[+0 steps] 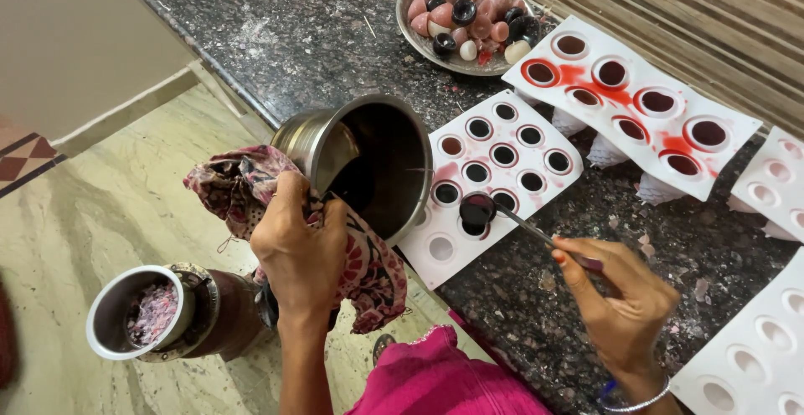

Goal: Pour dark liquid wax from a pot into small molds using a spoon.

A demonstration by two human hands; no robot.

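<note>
Head view looks down on a dark speckled stone counter point(335, 38), where the left hand point(300, 252) grips a steel pot point(368, 159) through a folded floral cloth point(251, 185). The cloth sits between palm and metal, which suggests the pot is hot, and the pot is tipped with its mouth toward the right so the dark liquid inside stays within reach. That hand is closed firmly round the cloth and the pot's near wall, wrist bent slightly and forearm rising from the near edge. The right hand point(624, 298) pinches the handle of a small ladle spoon point(479, 208) between thumb and fingertips, fingers narrow and closed on it, palm turned down. The spoon's bowl, full of dark liquid, hovers over the white mould tray point(494, 180) just right of the pot, above one of the near cavities; the far cavities already hold dark fill while two near-left ones look empty. A second mould tray point(645, 101), stained red, lies farther right and beyond. A steel plate of small pink, white and black pieces point(469, 17) sits at the far side. On the floor at near left stands a metal cup point(138, 310) with pale shavings.
</note>
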